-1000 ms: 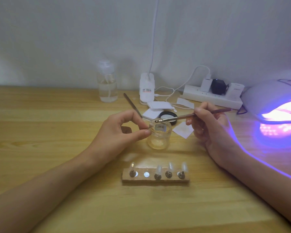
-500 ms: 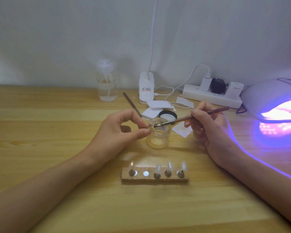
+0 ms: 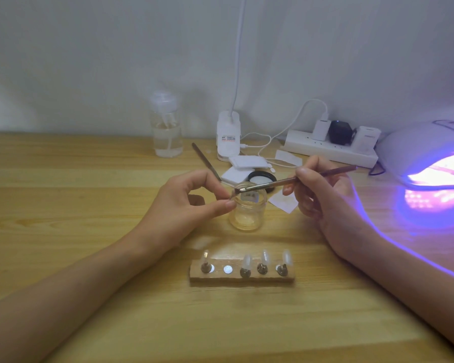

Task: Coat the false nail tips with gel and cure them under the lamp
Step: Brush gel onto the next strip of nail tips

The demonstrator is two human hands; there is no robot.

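**You:** What sits closest to me?

**Guide:** Toward the near edge of the table (image 3: 89,179), at its middle, a wooden block (image 3: 241,278) carries four false nail tips (image 3: 247,261) upright on metal pegs. The second place from the left shows only a bare silver disc (image 3: 228,269).

**You:** And my hands?

**Guide:** Just beyond the block. Your left hand (image 3: 184,205) pinches something tiny between thumb and forefinger, right beside the rim of an open glass jar (image 3: 248,210) of gel. It is probably the fifth tip (image 3: 232,199), though it is too small to tell for certain. Your right hand (image 3: 323,195) grips a slim brush (image 3: 294,180) like a pen, its bristles meeting that pinch above the jar's mouth.

**You:** What lies further back?

**Guide:** Behind the jar are a black lid (image 3: 262,176), white pads (image 3: 247,162) and a metal tool (image 3: 206,161). Along the far edge are a clear pump bottle (image 3: 165,127), a white clip base (image 3: 228,137) and a power strip (image 3: 328,150). At the right edge the curing lamp (image 3: 430,142) glows violet, well apart from the block.

**You:** What could go wrong?

**Guide:** In my judgement, an overloaded brush could flood gel onto your fingertips or the tip's underside. A slack pinch could drop the tip into the jar. Your right forearm lies to the right of the block, so a careless sweep could topple the pegs. The lamp's stray light might also begin thickening the uncovered gel.
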